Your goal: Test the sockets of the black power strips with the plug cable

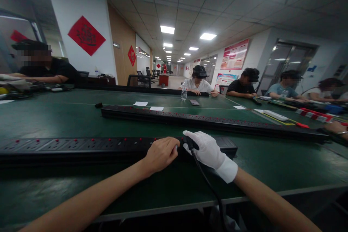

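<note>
Both hands meet at the near power strip (108,145) lying along the bench (272,166): bare left hand (161,153) curled steadying it, gloved right hand (206,148) pinching a black plug (190,142) whose cable (209,185) trails back.

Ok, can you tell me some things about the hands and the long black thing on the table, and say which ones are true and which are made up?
1. The right hand wears a white glove. True.
2. The left hand wears a glove too. False: it is bare.
3. Both hands rest on the near black power strip. True; the right one is at a black cable that runs down off the table edge.
4. The table is red. False: its top is dark green.
5. A water bottle stands on the far side of the table. True.
6. Only one power strip lies on the table. False: a second power strip lies behind the near one.
</note>
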Available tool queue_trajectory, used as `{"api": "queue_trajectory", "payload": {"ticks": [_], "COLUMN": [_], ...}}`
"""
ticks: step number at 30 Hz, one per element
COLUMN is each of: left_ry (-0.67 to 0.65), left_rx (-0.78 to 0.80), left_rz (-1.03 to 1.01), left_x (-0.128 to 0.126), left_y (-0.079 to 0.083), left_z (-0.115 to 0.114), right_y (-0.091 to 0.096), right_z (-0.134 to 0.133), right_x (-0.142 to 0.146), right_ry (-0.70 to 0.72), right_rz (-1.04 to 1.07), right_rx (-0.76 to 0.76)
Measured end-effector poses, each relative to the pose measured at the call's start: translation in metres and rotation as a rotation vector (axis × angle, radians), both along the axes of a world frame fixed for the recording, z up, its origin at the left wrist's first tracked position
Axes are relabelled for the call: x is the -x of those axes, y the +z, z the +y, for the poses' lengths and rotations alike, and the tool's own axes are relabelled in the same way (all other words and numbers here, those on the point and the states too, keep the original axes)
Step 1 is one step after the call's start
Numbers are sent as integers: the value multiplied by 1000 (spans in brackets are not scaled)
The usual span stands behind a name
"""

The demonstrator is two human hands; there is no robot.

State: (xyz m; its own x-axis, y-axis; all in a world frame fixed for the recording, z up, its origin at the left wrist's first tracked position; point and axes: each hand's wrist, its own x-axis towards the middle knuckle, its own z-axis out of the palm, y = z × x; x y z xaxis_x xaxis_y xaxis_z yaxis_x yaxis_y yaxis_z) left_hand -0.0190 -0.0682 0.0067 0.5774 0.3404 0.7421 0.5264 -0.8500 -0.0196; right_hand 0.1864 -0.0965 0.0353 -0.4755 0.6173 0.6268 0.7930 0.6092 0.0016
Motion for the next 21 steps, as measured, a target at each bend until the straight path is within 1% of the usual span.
{"api": "queue_trajectory", "payload": {"ticks": [5,11,21], "left_ry": [2,-28,-38], "left_rx": [21,-60,-67], "left_rz": [53,90,77], "left_x": [1,1,1], "left_y": [7,3,4], "left_z": [-3,-1,0], "right_y": [-1,-1,-1], "right_z": [0,0,-1], "right_x": [0,1,1], "right_ry": [-6,0,0], "right_rz": [6,0,11], "right_rx": [-22,-7,-22]}}
